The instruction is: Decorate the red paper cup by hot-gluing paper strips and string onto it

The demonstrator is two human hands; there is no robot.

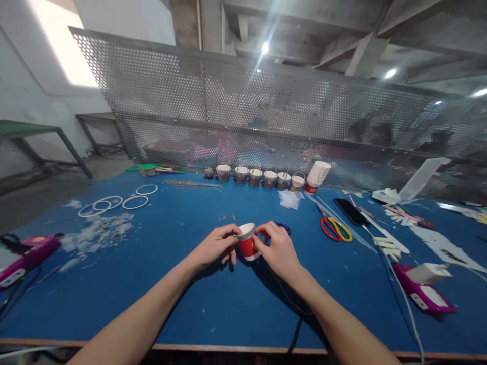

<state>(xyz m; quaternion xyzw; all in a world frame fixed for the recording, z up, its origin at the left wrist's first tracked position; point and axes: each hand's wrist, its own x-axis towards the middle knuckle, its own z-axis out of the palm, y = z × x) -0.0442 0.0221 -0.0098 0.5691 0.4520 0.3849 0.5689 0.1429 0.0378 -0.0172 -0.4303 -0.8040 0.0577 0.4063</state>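
A red and white paper cup is held between my two hands over the middle of the blue table, its open mouth tilted up. The fingers of my left hand pinch the cup's rim on its left side. On the other side, my right hand has thumb and fingers closed on the rim and wall. A dark blue item lies just behind my right hand, partly hidden by it.
Along the back stand several small decorated cups and a stack of paper cups. Scissors, a phone and a purple power strip lie right. White rings and scraps lie left. A perforated metal screen stands behind.
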